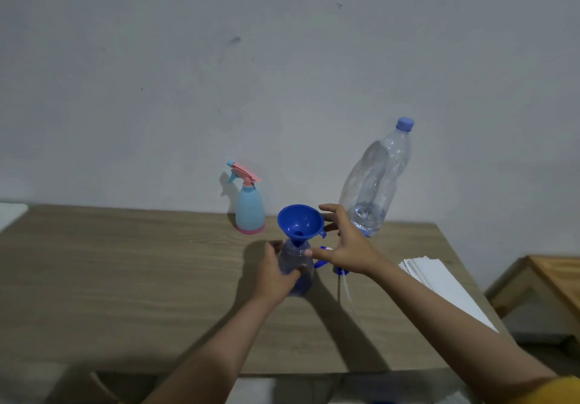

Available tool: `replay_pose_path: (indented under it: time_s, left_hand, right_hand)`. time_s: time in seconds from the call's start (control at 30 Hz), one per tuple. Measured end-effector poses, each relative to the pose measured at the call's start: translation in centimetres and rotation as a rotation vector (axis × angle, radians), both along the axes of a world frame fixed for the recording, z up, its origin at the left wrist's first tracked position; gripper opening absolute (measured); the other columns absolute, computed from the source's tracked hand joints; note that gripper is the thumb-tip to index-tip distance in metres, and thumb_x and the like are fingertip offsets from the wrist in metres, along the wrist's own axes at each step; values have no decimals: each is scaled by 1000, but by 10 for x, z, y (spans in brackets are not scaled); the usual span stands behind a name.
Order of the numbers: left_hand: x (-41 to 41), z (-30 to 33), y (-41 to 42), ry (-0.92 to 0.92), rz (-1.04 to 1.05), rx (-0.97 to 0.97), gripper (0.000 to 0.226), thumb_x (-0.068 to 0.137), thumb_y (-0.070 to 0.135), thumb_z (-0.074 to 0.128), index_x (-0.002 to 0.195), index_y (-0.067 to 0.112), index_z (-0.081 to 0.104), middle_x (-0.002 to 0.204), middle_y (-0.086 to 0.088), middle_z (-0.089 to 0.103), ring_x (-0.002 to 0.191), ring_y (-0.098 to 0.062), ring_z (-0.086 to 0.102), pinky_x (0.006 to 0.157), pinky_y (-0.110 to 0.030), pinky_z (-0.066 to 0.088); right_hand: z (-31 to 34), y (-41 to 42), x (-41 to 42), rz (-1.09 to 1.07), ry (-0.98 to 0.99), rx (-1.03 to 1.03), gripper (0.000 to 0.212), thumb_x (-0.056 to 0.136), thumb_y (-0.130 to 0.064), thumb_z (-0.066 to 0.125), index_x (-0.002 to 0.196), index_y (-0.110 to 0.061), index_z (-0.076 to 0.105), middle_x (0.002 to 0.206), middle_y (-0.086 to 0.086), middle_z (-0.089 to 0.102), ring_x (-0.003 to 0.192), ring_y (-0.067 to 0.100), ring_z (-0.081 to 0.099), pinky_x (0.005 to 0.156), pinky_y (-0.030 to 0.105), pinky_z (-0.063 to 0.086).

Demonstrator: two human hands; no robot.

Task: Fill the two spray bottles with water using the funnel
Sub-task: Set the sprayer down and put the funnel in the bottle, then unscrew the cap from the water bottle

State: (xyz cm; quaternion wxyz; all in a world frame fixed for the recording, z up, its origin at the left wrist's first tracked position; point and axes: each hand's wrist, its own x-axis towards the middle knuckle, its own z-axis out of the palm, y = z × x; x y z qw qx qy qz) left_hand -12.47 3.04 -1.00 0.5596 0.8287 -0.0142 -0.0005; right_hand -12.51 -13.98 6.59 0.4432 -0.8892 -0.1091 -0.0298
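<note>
While my left grip wraps the clear spray bottle bearing the funnel, my right grip hovers spread, empty. Bare worktop lies open leftward.

1. I see the counter as pale wood-grain laminate, matt and smooth.
2. The funnel looks like glossy blue plastic with a soft sheen inside the cone.
3. The bottle under it is clear, blue-tinted plastic, smooth.
4. The pale blue spray bottle reads as matt, opaque plastic with a pink trigger and base.
5. The tall water bottle is thin, clear, shiny plastic with a matt cap.
6. The white sheets look like flat matt paper.
7. The wall is matt painted plaster, slightly scuffed.
</note>
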Motion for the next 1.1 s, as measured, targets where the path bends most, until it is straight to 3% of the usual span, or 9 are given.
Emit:
replay_pose_path:
  time_s: [0.07, 0.17, 0.33, 0.43, 0.53, 0.6, 0.8, 1.0, 1.1]
  left_hand:
    - [-7, 11, 2, 10, 16, 39, 75, 73, 18, 79, 134, 7, 36, 125, -1, 49, 120, -19, 49, 71, -8, 33]
    - [-16, 26, 7, -56, 58, 25, 99, 66, 29, 84, 143, 14, 24, 147, -1, 36, 133, -15, 38, 91, -19, 33]
    - [-25, 73, -5, -232, 160, -28, 108, 59, 38, 87, 144, 22, 21, 147, 6, 30, 123, -7, 40, 98, -26, 38]
    - [-12, 106, -32, -389, 173, -26, 97, 65, 41, 83, 141, 24, 26, 146, 10, 30, 134, -7, 31, 110, -28, 31]
    - [10, 134, -76, -474, 127, 5, 87, 72, 40, 77, 140, 23, 27, 145, 7, 31, 132, -4, 30, 109, -24, 28]
    - [30, 143, -109, -461, 94, 17, 86, 74, 41, 75, 141, 22, 25, 147, 5, 30, 133, -8, 31, 107, -24, 30]
    - [103, 142, -198, -250, 23, 57, 99, 71, 45, 76, 145, 15, 18, 152, -4, 25, 138, -20, 29, 109, -31, 30]
    - [144, 133, -235, -144, -58, 84, 91, 68, 39, 81, 140, 16, 31, 139, -4, 47, 120, -21, 49, 92, -27, 42]
    - [143, 129, -242, -151, -20, 37, 94, 63, 39, 84, 139, 17, 33, 137, -4, 48, 121, -22, 49, 99, -32, 44]
  right_hand:
    - [2, -7, -2, 16, -6, 1, 91, 64, -38, 86, 135, -29, 31, 133, -7, 49, 110, 6, 55, 89, 26, 48]
    - [9, -21, -2, 28, -31, 18, 88, 63, -39, 86, 134, -32, 35, 132, -6, 51, 113, 9, 55, 94, 31, 48]
    - [38, -59, 3, -25, -220, 28, 65, 73, -32, 81, 128, -19, 48, 122, -5, 58, 107, 8, 58, 84, 1, 38]
    - [63, -88, 21, -121, -421, -6, 49, 77, -27, 78, 119, -12, 57, 114, 0, 64, 98, 11, 61, 80, -3, 35]
    - [90, -117, 49, -246, -591, -20, 34, 80, -20, 74, 110, -9, 62, 108, 3, 66, 91, 14, 61, 78, 2, 38]
    - [107, -135, 69, -305, -638, -26, 31, 82, -19, 71, 111, -10, 62, 108, 7, 64, 91, 15, 60, 80, 15, 43]
    - [123, -173, 130, -324, -410, -137, 44, 89, -26, 60, 132, -18, 52, 125, 15, 55, 112, 28, 56, 93, 34, 44]
    - [116, -184, 150, -229, -381, -133, 36, 88, -21, 64, 123, -11, 60, 114, 9, 66, 90, 17, 60, 83, 25, 47]
    - [115, -185, 146, -211, -417, -159, 35, 89, -21, 65, 122, -9, 59, 111, 10, 66, 90, 19, 60, 79, 23, 45]
